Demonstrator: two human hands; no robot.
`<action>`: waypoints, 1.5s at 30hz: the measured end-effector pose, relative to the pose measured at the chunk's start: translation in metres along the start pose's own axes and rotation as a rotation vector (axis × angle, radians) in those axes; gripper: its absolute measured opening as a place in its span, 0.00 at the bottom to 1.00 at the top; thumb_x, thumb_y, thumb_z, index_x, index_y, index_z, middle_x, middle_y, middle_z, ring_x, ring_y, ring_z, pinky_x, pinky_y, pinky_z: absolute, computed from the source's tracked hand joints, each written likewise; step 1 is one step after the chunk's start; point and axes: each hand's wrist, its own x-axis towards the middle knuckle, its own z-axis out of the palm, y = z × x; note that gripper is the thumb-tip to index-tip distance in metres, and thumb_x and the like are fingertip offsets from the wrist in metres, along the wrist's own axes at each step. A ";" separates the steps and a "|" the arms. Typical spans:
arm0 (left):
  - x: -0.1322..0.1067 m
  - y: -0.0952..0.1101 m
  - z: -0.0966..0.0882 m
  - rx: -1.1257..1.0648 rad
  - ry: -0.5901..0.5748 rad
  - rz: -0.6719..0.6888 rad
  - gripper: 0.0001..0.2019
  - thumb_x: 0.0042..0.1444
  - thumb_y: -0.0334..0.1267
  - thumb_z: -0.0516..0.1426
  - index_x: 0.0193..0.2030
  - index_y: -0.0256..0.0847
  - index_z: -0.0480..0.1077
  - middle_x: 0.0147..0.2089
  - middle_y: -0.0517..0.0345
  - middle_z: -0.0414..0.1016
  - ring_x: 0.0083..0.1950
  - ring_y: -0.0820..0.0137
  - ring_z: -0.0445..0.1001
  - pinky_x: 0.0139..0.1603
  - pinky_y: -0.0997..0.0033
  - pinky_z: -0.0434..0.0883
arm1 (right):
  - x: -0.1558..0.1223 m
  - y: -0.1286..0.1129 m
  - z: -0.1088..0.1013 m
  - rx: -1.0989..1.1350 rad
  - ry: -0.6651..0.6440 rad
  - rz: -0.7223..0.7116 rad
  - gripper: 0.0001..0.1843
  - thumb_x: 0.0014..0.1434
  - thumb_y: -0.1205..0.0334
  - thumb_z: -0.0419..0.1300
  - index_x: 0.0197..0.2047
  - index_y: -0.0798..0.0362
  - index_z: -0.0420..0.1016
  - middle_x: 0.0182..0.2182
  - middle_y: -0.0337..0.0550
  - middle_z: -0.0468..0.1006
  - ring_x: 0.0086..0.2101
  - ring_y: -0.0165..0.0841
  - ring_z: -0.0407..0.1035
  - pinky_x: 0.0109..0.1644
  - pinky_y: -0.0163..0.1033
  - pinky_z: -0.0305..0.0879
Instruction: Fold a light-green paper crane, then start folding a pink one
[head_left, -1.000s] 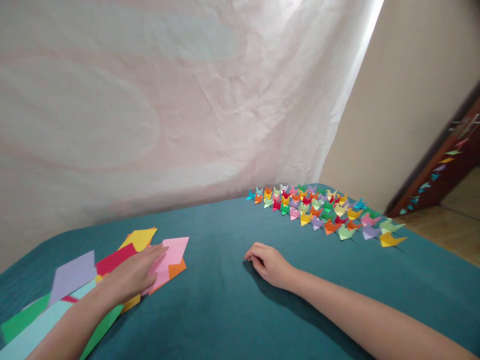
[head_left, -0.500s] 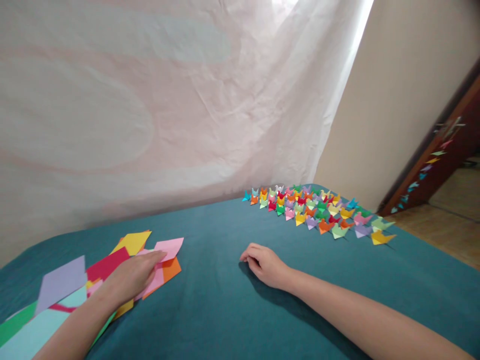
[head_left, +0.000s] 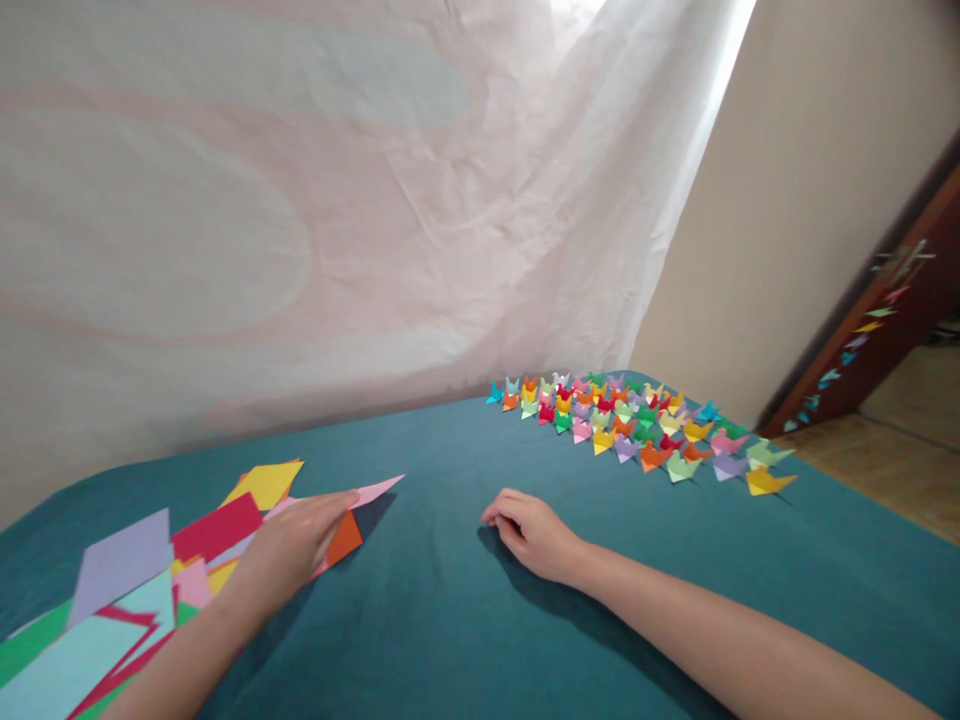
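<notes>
My left hand (head_left: 289,552) lies on a spread of coloured paper squares (head_left: 135,590) at the left of the table. Its fingers hold a pink sheet (head_left: 375,491), whose far corner is lifted off the teal cloth and casts a shadow. An orange sheet (head_left: 343,540) lies just under it. My right hand (head_left: 534,535) rests on the cloth near the middle, fingers curled under, with nothing in it.
Several rows of small folded paper birds (head_left: 637,425) in many colours stand at the far right of the teal tablecloth (head_left: 465,620). A white sheet (head_left: 300,220) hangs behind the table. A wooden door (head_left: 885,310) with a string of paper birds is at the right.
My left hand has drawn the pink sheet to the right and raised its far corner off the pile. The other sheets shifted a little. My right hand stayed put.
</notes>
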 end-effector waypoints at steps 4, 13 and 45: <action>0.003 0.056 -0.006 -0.068 0.080 0.199 0.18 0.61 0.33 0.44 0.53 0.40 0.69 0.54 0.54 0.72 0.53 0.63 0.71 0.58 0.58 0.66 | 0.000 -0.008 -0.005 0.014 0.083 -0.004 0.25 0.52 0.70 0.59 0.53 0.51 0.63 0.45 0.47 0.68 0.39 0.33 0.67 0.44 0.39 0.66; -0.002 0.128 0.016 -0.187 0.081 0.377 0.13 0.62 0.27 0.48 0.48 0.41 0.69 0.50 0.55 0.75 0.48 0.68 0.74 0.54 0.62 0.69 | -0.002 -0.017 -0.014 -0.178 -0.086 -0.354 0.08 0.57 0.68 0.57 0.39 0.48 0.73 0.36 0.42 0.76 0.40 0.35 0.67 0.45 0.45 0.58; 0.000 0.116 0.025 -0.675 0.039 0.043 0.10 0.62 0.37 0.51 0.32 0.41 0.70 0.40 0.58 0.73 0.49 0.67 0.67 0.53 0.62 0.62 | 0.000 -0.014 -0.003 0.056 -0.169 -0.035 0.12 0.62 0.64 0.53 0.27 0.53 0.68 0.33 0.43 0.72 0.36 0.32 0.65 0.42 0.40 0.60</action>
